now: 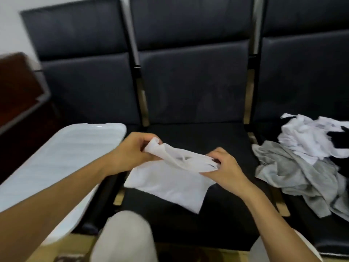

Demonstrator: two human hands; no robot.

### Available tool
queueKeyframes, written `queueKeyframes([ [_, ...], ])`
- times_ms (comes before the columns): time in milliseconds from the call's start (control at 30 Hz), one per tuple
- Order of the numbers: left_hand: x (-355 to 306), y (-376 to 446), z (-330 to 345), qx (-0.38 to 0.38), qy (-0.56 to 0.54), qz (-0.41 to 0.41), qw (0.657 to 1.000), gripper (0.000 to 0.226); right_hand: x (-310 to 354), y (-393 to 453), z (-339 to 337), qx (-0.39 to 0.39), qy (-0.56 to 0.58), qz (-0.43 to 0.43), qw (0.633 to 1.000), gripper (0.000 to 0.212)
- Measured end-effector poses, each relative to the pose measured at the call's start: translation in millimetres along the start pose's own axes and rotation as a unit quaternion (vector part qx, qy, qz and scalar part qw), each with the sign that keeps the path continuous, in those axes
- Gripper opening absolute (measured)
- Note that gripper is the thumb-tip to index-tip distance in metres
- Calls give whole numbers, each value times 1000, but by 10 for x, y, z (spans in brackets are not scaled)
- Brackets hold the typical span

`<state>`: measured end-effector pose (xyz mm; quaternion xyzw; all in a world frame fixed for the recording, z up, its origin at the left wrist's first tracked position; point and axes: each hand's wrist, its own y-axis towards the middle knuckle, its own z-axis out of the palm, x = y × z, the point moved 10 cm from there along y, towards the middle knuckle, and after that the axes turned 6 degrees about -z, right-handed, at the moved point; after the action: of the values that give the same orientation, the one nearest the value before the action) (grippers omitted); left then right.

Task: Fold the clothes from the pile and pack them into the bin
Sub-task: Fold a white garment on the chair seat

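Observation:
A white garment (168,184) lies partly on the middle black seat, its upper edge lifted and bunched. My left hand (132,154) pinches the left end of that edge. At the right end my right hand (222,167) grips the bunched cloth. The pile of clothes (306,163), white, grey and black pieces, sits on the right seat. A white bin (56,159) rests on the left seat, beside my left forearm.
A row of black padded seats (192,95) with metal frames runs across the view. A dark wooden piece of furniture (17,87) stands at far left. My knees in light trousers (124,237) are at the bottom, against the seat's front edge.

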<state>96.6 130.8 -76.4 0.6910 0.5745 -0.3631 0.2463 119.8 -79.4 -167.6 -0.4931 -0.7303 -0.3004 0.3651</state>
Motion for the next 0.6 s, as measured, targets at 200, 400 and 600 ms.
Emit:
queueKeyframes([
  [200, 606, -1991, -1414, -204, 9, -76, 976, 8, 1957, -204, 1146, 164, -62, -198, 964, 25],
  [400, 1248, -4178, -1935, -330, -36, -148, 932, 4, 3350, -715, 2753, 316, -243, -375, 837, 20],
  [600, 2188, -5616, -1630, -392, -59, -265, 879, 43, 3589, -1334, 4171, 432, -269, -379, 773, 30],
])
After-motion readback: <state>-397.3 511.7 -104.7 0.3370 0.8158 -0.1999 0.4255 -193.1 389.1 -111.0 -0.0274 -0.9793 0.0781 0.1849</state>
